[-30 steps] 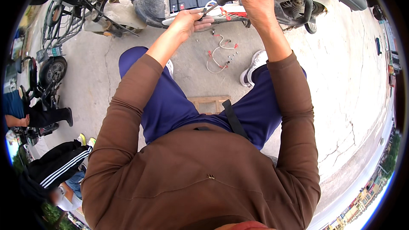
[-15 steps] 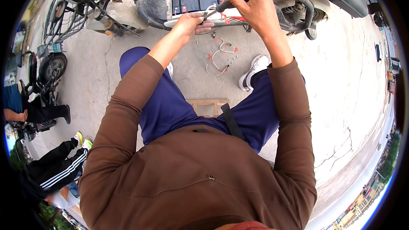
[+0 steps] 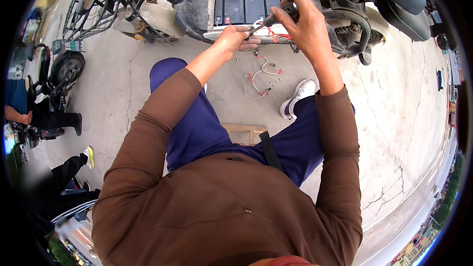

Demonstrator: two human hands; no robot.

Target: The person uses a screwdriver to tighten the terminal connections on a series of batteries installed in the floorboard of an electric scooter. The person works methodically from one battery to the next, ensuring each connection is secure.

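My right hand (image 3: 308, 24) grips a dark-handled screwdriver (image 3: 270, 20), its shaft slanting down to the left. At the tip, the fingertips of my left hand (image 3: 230, 40) pinch a small dark piece (image 3: 250, 34), too small to name. Both hands are over the near side of an electric scooter's footboard, where black batteries (image 3: 245, 6) sit in an open compartment. A white cable (image 3: 258, 21) and red-sleeved cable ends (image 3: 271, 32) lie at the compartment's near edge, just beyond my hands.
Loose white cables (image 3: 254, 87) with red ends lie on the concrete between my feet, among small metal parts. The scooter's rear frame (image 3: 362, 19) is at the right, its front fork (image 3: 130, 15) at the left. Other people (image 3: 47, 118) and a parked two-wheeler (image 3: 69, 69) are farther left.
The view has shifted, so the scooter and my hands sit lower and farther right in it. Both hands keep their grips. A person at the lower left has moved a leg.
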